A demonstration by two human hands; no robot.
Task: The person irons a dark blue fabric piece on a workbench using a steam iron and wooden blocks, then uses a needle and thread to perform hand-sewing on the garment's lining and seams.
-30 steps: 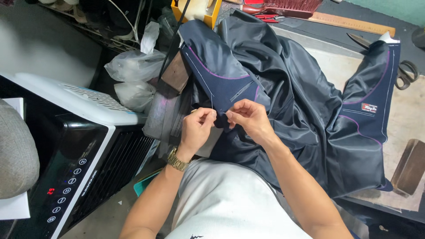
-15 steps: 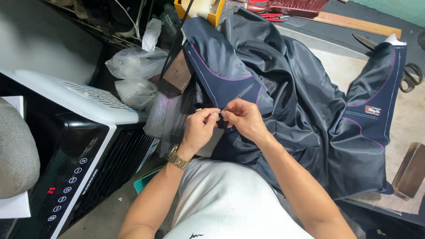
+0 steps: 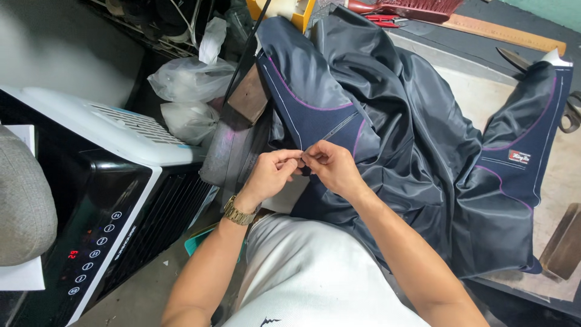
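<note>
Dark navy jacket with purple piping, spread lining-up over the surface's near-left edge. Hem pinched between left hand and right hand, both grips closed tight on fabric, fingertips touching. Scissors at right edge; white-and-black appliance beside left edge.

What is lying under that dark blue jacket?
The dark blue jacket lies spread over a worn pale worktable, bare beside it. Whatever sits directly beneath the cloth is covered.

Worktable: dark jacket spread beyond the fingers; wooden ruler, brush, scissors farther off; wooden block right of them.
</note>
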